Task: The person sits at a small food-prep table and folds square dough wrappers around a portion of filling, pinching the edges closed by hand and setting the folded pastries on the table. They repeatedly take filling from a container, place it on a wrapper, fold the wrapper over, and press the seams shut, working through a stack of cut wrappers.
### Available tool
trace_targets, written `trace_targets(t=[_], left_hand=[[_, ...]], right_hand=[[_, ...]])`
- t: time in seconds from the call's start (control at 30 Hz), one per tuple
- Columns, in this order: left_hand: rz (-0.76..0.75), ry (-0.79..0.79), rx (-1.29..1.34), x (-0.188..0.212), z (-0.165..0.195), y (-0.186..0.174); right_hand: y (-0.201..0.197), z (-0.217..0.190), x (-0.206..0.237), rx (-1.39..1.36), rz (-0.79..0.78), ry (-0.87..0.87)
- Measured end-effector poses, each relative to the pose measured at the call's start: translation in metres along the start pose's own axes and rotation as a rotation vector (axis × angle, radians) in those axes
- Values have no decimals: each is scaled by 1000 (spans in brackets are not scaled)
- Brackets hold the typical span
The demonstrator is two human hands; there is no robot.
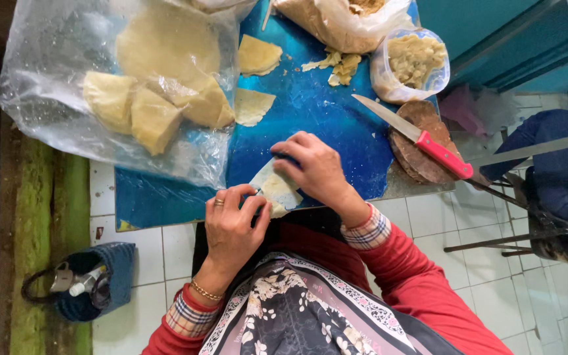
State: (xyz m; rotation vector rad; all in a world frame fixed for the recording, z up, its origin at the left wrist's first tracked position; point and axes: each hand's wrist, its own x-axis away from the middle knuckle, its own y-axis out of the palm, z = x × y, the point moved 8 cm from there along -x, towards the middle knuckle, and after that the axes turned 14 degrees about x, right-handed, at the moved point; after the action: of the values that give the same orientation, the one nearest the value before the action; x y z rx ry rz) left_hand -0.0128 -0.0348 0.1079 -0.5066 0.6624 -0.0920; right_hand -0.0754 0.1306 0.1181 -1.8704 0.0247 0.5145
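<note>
Both of my hands work a thin pale dough sheet [278,190] at the near edge of a blue table [323,112]. My left hand [231,227], with a ring and a gold bracelet, pinches the sheet's near corner. My right hand [313,167] presses its fingertips on the sheet's far edge, folding it. Two more cut dough pieces [252,105] lie on the table just beyond.
A clear plastic bag [53,98] covers stacked dough wedges at the left. A red-handled knife [415,135] rests on a round wooden board [422,158] at the right. A plastic tub of filling [412,62] and a filled bag [343,23] stand behind. A blue basket [93,279] sits on the tiled floor.
</note>
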Motion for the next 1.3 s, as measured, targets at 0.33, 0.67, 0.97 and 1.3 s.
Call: trace_targets(t=[0.33,0.67,0.97,1.3], left_hand=[[8,7,-105,-14,3,17],[-21,17,-137,-38,-4,47],[-153,-56,-14,-39,-12,35],[-167,-68,312,-41,-5,40]], right_hand=[[5,17,-10,10,-106,-61],[5,58,-39,147,3,-23],[-20,43,-13,118,140,17],[9,33,39,-441,-250,140]])
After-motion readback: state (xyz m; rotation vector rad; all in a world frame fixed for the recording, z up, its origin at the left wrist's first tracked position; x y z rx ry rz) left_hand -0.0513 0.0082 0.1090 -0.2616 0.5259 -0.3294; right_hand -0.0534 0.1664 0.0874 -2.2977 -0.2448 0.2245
